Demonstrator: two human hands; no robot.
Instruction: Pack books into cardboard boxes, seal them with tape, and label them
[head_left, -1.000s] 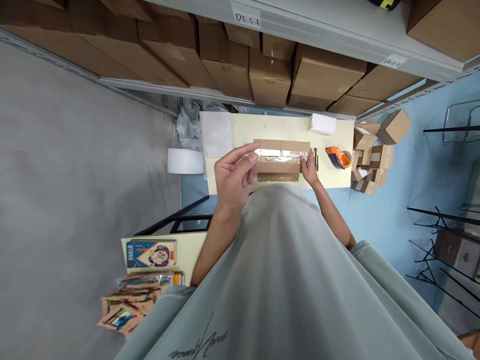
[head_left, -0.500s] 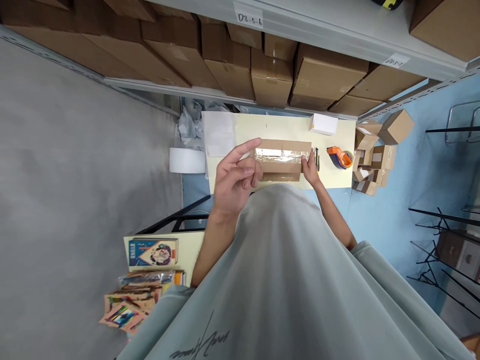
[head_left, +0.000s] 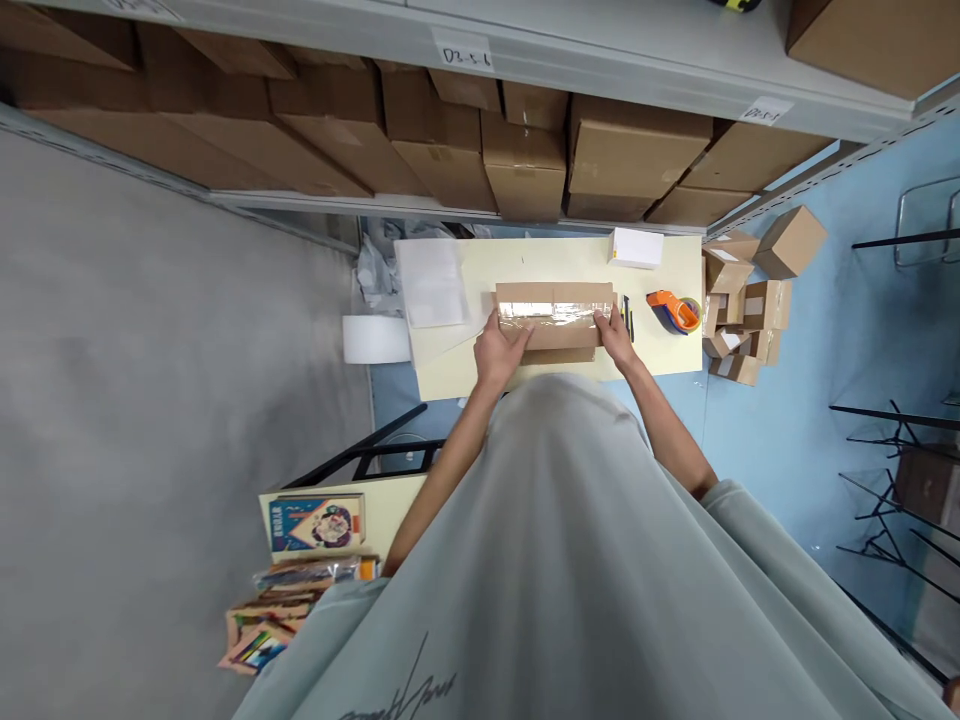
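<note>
A cardboard box (head_left: 559,335) with shiny clear tape along its upper face is held over the pale yellow table (head_left: 487,262). My left hand (head_left: 501,350) grips its left end, thumb on the top face and the other fingers partly hidden at the side. At the right end my right hand (head_left: 615,338) holds it the same way, thumb on the tape. Just right of that hand lie dark, slim tools (head_left: 628,318), too small to name surely. An orange tape dispenser (head_left: 675,312) rests farther right on the table.
Behind the table, a metal shelf (head_left: 525,45) carries several cardboard boxes. A white box (head_left: 636,248) and translucent sheets (head_left: 431,283) lie on the table. A white roll (head_left: 376,340) stands at its left, small cartons (head_left: 763,312) at its right. Books (head_left: 316,523) sit at lower left.
My left hand, raised with its index finger extended before, has come down onto the box's left end and closed on it. My right hand keeps its hold; the view has shifted slightly.
</note>
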